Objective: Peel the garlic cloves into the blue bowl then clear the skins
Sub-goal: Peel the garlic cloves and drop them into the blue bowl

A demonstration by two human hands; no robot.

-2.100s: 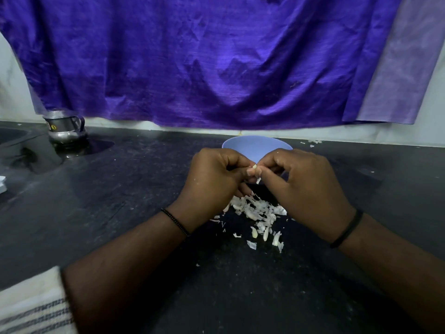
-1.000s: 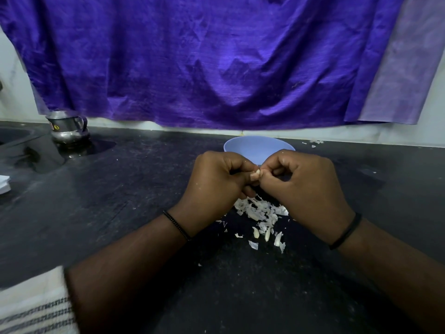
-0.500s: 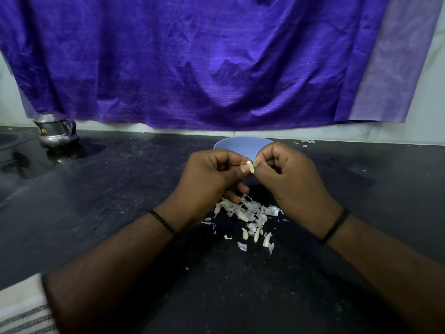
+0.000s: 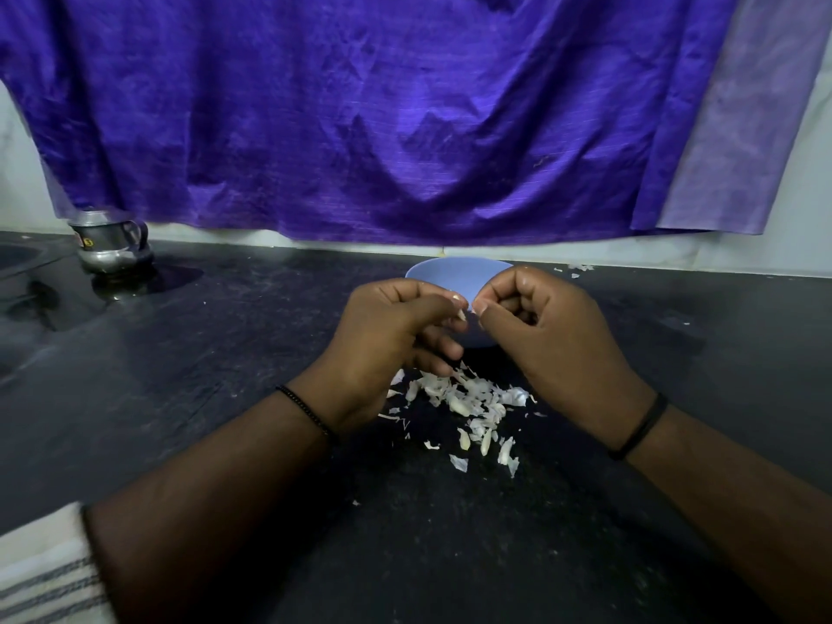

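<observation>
Garlic peeling under way just in front of the blue bowl [image 4: 454, 274].

Left hand [image 4: 387, 335] is pinching a small garlic clove [image 4: 462, 314] between thumb and forefinger, holding it up before the bowl's near rim, while the right hand [image 4: 547, 340] is curling its fingers in beside it, thumb and forefinger tip meeting at the clove's end; whether a strip of skin is caught there is too small to tell. Loose skins [image 4: 468, 405] are lying heaped on the dark counter [image 4: 225, 376] nearer than the bowl, under both hands. To do this step well, the right thumbnail should probably be catching the papery edge and drawing it away from the bowl, so skin is dropping on the heap and only the bare clove is going in. A metal jug [image 4: 110, 245] is standing far left of the bowl.
</observation>
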